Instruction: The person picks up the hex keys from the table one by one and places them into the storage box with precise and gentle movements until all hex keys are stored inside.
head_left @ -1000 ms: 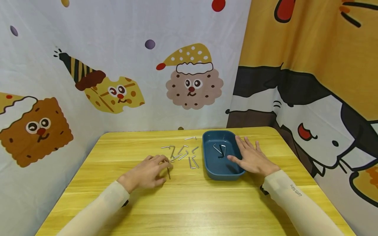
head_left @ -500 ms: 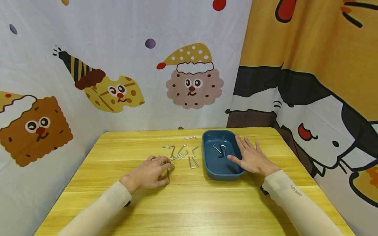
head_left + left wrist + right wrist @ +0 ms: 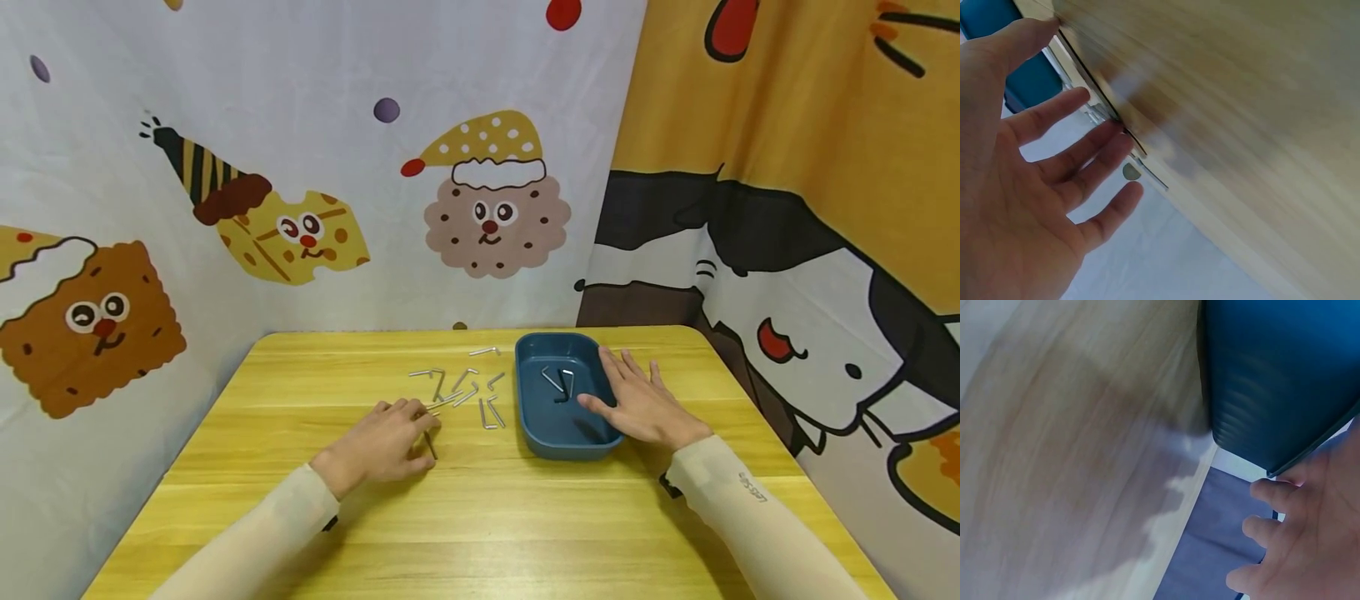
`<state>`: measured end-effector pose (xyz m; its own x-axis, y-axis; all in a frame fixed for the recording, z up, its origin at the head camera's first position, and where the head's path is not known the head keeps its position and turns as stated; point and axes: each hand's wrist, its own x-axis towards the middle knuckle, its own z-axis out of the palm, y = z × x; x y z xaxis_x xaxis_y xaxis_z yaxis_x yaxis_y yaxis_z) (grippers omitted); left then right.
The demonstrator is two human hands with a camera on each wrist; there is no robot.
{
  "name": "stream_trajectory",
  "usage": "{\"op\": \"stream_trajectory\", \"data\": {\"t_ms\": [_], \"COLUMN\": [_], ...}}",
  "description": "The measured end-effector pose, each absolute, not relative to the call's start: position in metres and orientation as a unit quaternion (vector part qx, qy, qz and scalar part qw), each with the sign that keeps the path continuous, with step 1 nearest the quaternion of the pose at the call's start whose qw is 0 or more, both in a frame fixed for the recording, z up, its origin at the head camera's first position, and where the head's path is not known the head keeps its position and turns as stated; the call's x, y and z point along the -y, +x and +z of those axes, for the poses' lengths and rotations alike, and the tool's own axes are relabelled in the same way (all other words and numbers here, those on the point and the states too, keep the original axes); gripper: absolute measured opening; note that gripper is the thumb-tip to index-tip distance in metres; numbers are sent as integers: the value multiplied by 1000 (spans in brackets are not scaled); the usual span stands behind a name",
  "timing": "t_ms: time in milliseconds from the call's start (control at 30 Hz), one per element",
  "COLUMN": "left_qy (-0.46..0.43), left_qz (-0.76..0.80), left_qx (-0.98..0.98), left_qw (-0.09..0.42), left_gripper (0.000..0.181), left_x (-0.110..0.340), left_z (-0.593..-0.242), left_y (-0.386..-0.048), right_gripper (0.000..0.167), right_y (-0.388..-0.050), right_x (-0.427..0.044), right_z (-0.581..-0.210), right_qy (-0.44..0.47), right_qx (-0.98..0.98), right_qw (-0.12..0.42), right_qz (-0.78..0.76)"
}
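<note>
In the head view my left hand (image 3: 381,442) is low over the table with fingers spread and slightly bent. Its thumb and fingertips touch a dark hex key (image 3: 431,445); the left wrist view shows this hex key (image 3: 1091,75) running from thumb tip to fingertips. Several silver hex keys (image 3: 465,398) lie scattered just beyond that hand. My right hand (image 3: 645,406) rests with extended fingers on the right rim of a blue plastic tray (image 3: 570,451), its thumb over the inside. A black hex key (image 3: 561,385) and two silver ones lie in the tray.
The wood-grain table (image 3: 465,525) reaches back to a white cartoon-print curtain (image 3: 315,100). At the right hangs a yellow, black and white printed cloth (image 3: 810,217). One silver hex key (image 3: 484,352) lies near the table's far edge, left of the tray.
My left hand has shifted slightly right, and the dark hex key at its fingertips has turned, its near end swinging right. The right hand and tray stay put.
</note>
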<state>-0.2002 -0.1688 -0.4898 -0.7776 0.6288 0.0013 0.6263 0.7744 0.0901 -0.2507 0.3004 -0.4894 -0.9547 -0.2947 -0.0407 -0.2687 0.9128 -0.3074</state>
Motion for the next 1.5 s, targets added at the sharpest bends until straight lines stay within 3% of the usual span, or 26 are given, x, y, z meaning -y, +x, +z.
{"op": "stream_trajectory", "data": {"t_ms": [867, 1500], "left_qy": [305, 343], "left_qz": [16, 30], "left_qx": [-952, -937], "left_qw": [33, 52], "left_gripper": [60, 61], "left_x": [148, 151], "left_z": [-485, -485], "left_y": [-197, -201], "right_gripper": [112, 113], "right_y": [-251, -251], "right_x": [-296, -295], "right_z": [-490, -492], "right_qy": [-147, -147], "right_qx": [-977, -978], "right_qw": [38, 35], "right_qz": [-149, -146]}}
